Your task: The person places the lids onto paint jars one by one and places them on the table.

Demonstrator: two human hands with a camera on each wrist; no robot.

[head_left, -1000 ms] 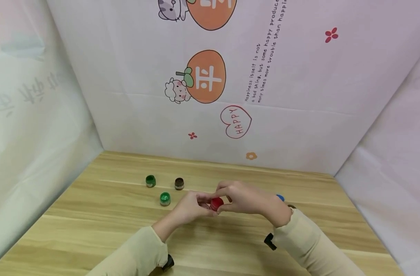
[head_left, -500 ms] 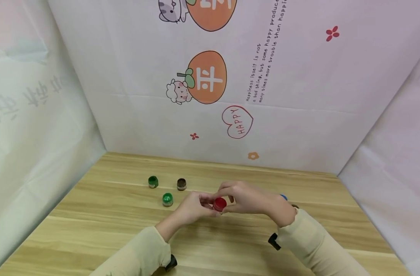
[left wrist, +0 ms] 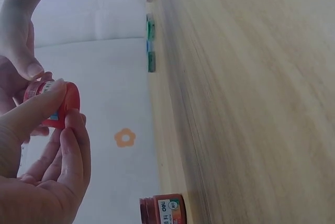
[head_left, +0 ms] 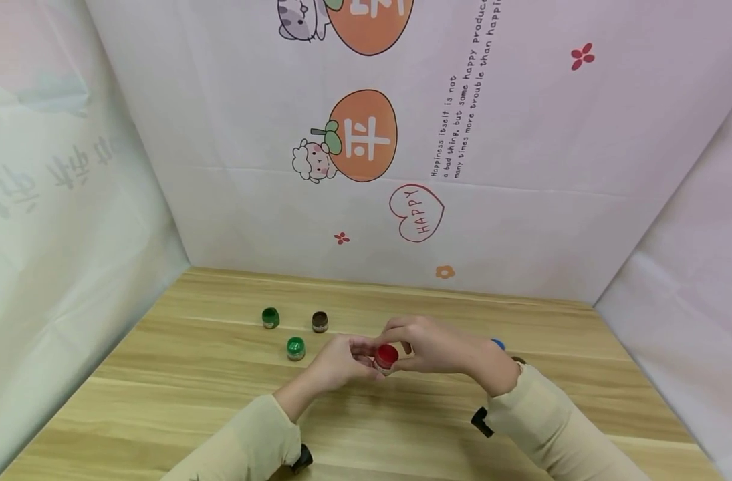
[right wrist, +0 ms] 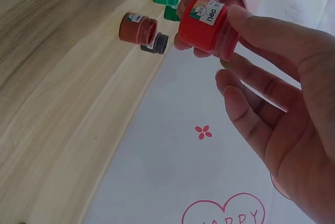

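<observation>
Both hands hold a small red paint jar (head_left: 386, 357) just above the table. My left hand (head_left: 337, 364) grips its body from the left; in the left wrist view the thumb lies along the label. My right hand (head_left: 428, 347) pinches the narrower top end between thumb and fingertips, clear in the right wrist view, where the labelled red paint jar (right wrist: 207, 25) is tilted with that end toward the right hand. Whether a lid is on it I cannot tell. Left of the hands stand a bright green jar (head_left: 296, 348), a dark green jar (head_left: 271, 318) and a dark brown jar (head_left: 320, 322).
A blue jar (head_left: 498, 345) is partly hidden behind the right wrist. The right wrist view also has a reddish-brown jar (right wrist: 138, 28) lying or standing on the wood-grain table (head_left: 161, 401). White printed sheets (head_left: 510, 220) wall in the back and sides.
The head view has shifted slightly, so everything sits a little farther right. Both hands keep their hold; the red jar has tipped a little, and more of its side shows below the top.
</observation>
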